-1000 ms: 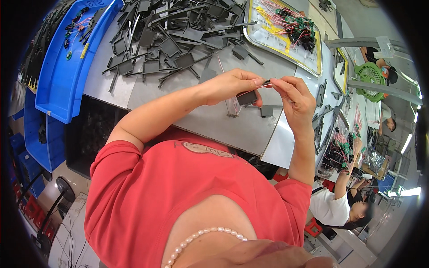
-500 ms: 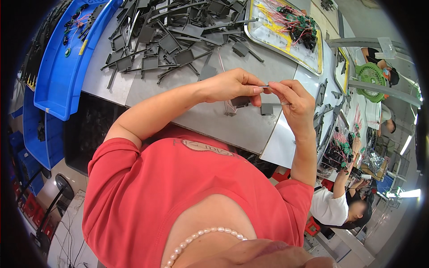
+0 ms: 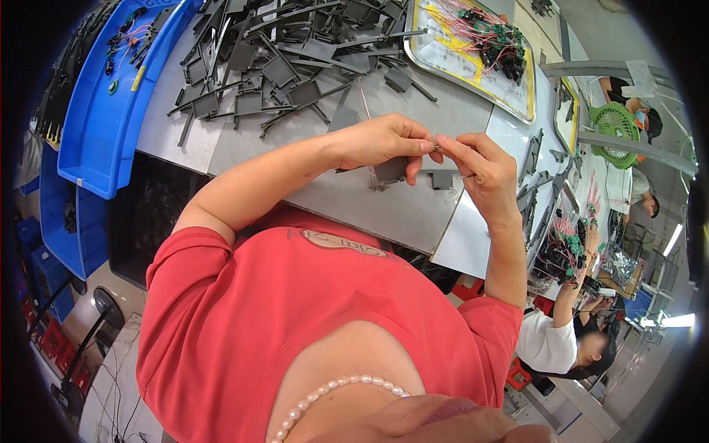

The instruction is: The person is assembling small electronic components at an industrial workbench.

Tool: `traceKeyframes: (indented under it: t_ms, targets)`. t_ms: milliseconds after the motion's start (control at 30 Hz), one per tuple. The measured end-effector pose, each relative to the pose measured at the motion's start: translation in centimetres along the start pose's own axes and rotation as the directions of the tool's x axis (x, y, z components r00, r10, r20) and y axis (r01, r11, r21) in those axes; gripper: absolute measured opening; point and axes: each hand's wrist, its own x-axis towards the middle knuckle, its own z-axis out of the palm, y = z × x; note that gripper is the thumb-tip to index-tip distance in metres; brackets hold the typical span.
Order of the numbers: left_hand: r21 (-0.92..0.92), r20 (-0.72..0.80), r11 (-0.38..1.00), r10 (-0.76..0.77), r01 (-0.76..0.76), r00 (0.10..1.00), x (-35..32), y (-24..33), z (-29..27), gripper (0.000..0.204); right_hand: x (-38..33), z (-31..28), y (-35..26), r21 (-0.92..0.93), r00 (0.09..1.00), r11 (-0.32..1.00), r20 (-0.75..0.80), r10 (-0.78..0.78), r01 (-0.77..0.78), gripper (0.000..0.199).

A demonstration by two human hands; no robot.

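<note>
Left hand [image 3: 384, 140] and right hand [image 3: 476, 159] raised just above the grey desk [image 3: 384, 214], fingertips meeting on a tiny part [image 3: 436, 146], too small to identify; both grips pinched shut on it, presumably for fine fitting. Flat dark grey plastic piece [image 3: 389, 171] under left palm, whether held or lying, cannot tell. Beyond: pile of flat, angular dark plastic parts [image 3: 273, 52], smooth blue bin [image 3: 111, 111], yellow-rimmed tray [image 3: 443, 59] with red-wired green connectors.

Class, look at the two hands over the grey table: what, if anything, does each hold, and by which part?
The left hand grips a dark grey flat plastic part by its upper edge. The right hand pinches something tiny at its fingertips, too small to identify.
</note>
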Motion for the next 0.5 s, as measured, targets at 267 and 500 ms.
traceKeyframes:
  t_ms: [267, 500]
  targets:
    - [0.088, -0.051, 0.996, 0.021, -0.017, 0.998, 0.2, -0.5, 0.0, 0.033, -0.3, 0.2, -0.2, -0.037, 0.999, 0.999, 0.047, 0.006, -0.004, 0.043]
    - [0.119, -0.085, 0.99, 0.087, -0.077, 0.993, -0.3, 0.2, 0.2, 0.031, -0.5, 1.2, -0.7, 0.239, 0.979, 0.959, -0.092, 0.182, -0.156, 0.03]
